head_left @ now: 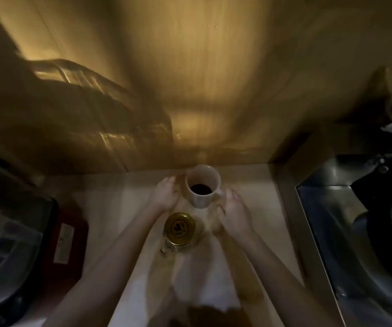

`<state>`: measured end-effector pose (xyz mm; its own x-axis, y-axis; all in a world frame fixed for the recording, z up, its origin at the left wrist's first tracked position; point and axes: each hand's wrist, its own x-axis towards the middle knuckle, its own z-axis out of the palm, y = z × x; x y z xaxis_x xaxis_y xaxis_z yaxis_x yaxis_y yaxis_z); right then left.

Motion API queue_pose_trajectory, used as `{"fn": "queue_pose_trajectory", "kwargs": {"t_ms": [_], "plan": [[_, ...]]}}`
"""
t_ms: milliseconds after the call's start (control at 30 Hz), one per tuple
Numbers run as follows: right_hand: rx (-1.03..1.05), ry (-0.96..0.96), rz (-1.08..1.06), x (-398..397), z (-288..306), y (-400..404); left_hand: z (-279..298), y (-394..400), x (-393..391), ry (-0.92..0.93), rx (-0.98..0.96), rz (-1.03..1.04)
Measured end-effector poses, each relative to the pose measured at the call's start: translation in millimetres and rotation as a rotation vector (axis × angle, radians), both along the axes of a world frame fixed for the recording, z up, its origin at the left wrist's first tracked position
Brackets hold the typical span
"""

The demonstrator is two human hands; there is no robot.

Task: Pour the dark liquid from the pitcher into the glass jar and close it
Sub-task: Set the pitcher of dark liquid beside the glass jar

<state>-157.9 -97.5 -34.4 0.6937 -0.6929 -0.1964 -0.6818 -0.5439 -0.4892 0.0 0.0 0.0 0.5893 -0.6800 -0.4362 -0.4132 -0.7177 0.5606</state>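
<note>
A: Where does the pitcher (203, 186) stand?

B: Upright on the pale worktop (119, 201), close to the wooden back wall (190, 79). It is white, and dark liquid (201, 189) pools at its bottom.

A: And the glass jar (180, 230)?

B: Just in front of the pitcher, nearer the person. Its gold lid (179, 227) sits on top, with a dark round mark in the middle. A metal clasp (165, 249) shows at its lower left edge.

A: What are the hands doing?

B: Both forearms reach forward from the bottom edge, one on either side of the jar. The left hand (165, 193) is beside the pitcher's left wall, fingers loosely spread and curved toward it. The right hand (233, 212) is at the pitcher's right, also loosely spread, fingers pointing up and inward. Both are blurred, so I cannot tell whether either touches the pitcher. Neither pinches anything that I can see.

A: What lies around them?

B: To the left, a dark red flat thing with a white label (64, 241) and, past it, a clear plastic container (6, 246). To the right, a steel sink (331, 223) holding dark cookware (388, 223).
</note>
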Motion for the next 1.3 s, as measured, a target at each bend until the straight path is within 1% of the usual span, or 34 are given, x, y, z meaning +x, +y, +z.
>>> {"fn": "queue_pose_trajectory", "kwargs": {"t_ms": [67,167,267,333,433,533,700,833,933,1033,1100,1167,1300], "plan": [[0.138,-0.132,-0.102,4.0,-10.5,-0.7,-3.4,-6.1,5.1,0.186,-0.044,0.054],[0.284,-0.330,-0.223,8.8,-23.1,-0.3,-7.5,-12.8,10.9,0.344,-0.088,0.107],[0.324,-0.413,-0.288,12.2,-22.3,-6.7,-4.1,-17.0,10.6,0.498,-0.168,0.207],[0.362,-0.428,-0.304,12.9,-19.2,-9.9,-3.8,-17.5,11.1,0.560,-0.223,0.283],[0.366,-0.432,-0.316,11.8,-10.1,-14.7,0.6,-16.6,9.6,0.606,-0.247,0.310],[0.314,-0.456,-0.331,8.1,1.5,-19.4,16.7,-16.4,2.4,0.633,-0.281,0.318],[0.262,-0.606,-0.407,-7.3,33.2,-17.1,51.8,-5.4,-19.2,0.596,-0.395,0.247],[0.327,-0.717,-0.453,-33.1,55.5,-7.2,80.7,10.1,-53.0,0.581,-0.501,0.215],[0.359,-0.793,-0.496,-54.9,64.4,5.0,89.6,21.4,-81.8,0.563,-0.562,0.237],[0.375,-0.841,-0.541,-77.2,61.7,18.3,82.9,32.1,-106.7,0.552,-0.576,0.252],[0.385,-0.841,-0.561,-92.6,53.1,27.1,71.0,42.0,-120.0,0.559,-0.578,0.224],[0.403,-0.842,-0.585,-107.3,42.3,38.2,58.0,52.2,-131.1,0.604,-0.566,0.213],[0.406,-0.795,-0.611,-130.6,19.5,65.3,31.1,68.2,-150.3,0.743,-0.489,0.325]]}}
